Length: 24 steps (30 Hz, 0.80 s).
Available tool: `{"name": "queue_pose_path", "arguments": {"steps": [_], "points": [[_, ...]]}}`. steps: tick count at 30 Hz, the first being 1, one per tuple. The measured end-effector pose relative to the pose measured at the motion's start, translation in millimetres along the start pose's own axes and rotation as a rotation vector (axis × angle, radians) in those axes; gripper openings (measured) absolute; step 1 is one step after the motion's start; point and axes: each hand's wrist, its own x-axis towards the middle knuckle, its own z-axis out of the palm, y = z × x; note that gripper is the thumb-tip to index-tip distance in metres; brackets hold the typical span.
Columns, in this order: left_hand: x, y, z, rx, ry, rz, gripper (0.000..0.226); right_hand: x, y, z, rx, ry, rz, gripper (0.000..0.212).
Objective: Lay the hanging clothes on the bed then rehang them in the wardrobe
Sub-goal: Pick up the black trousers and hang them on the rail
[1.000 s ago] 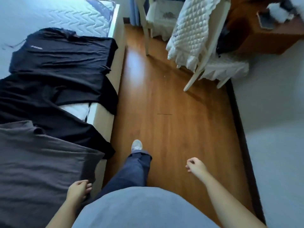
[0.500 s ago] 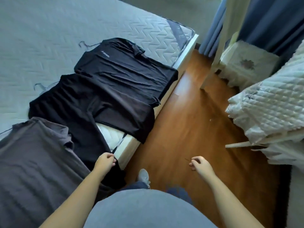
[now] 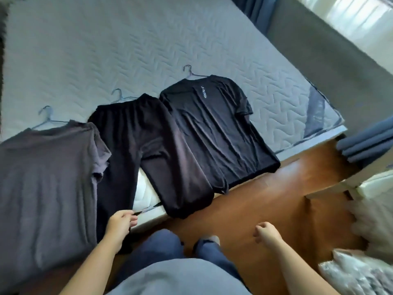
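Note:
Three garments lie side by side on the bed [image 3: 106,50], each on a wire hanger whose hook points toward the far side. A grey T-shirt [image 3: 46,177] is on the left, black trousers [image 3: 131,141] are in the middle, and a black T-shirt [image 3: 212,128] is on the right. Both trouser legs and the black T-shirt's hem hang over the bed's near edge. My left hand [image 3: 120,220] hovers at the left trouser leg near that edge, fingers loosely curled, with no grip visible. My right hand [image 3: 265,232] hangs loosely curled over the floor and holds nothing.
A wooden floor [image 3: 265,199] runs along the bed's near side, where my legs stand. White quilted fabric [image 3: 372,220] and a white furniture frame [image 3: 331,188] crowd the right. Blue curtain folds [image 3: 365,143] hang beyond the bed's corner.
The view has swung left from the floor and chairs to face the bed squarely. My left hand rose from my side to the trouser leg. My right hand stayed loosely curled.

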Motion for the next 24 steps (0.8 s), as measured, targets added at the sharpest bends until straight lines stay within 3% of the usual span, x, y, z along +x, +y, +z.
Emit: {"name": "queue_pose_path", "arguments": {"steps": [4, 9, 15, 19, 24], "points": [[0.6, -10.0, -7.6, -0.045, 0.107, -0.035, 0.021, 31.4, -91.9, -3.9, -0.22, -0.052, -0.146, 0.01], [24.5, -21.3, -28.2, -0.144, 0.223, -0.179, 0.021, 34.2, -200.7, 47.9, -0.431, -0.187, -0.385, 0.009], [86.0, 4.0, -65.5, -0.074, 0.205, -0.284, 0.018, 41.4, -289.3, 110.2, -0.551, -0.254, -0.413, 0.007], [158.8, 39.9, -91.8, 0.066, 0.147, -0.227, 0.016, 66.3, -348.6, 138.8, -0.556, -0.232, -0.371, 0.014], [257.9, 113.2, -107.9, 0.169, 0.217, -0.101, 0.023, 112.6, -425.2, 175.4, -0.58, -0.217, -0.394, 0.017]]}}
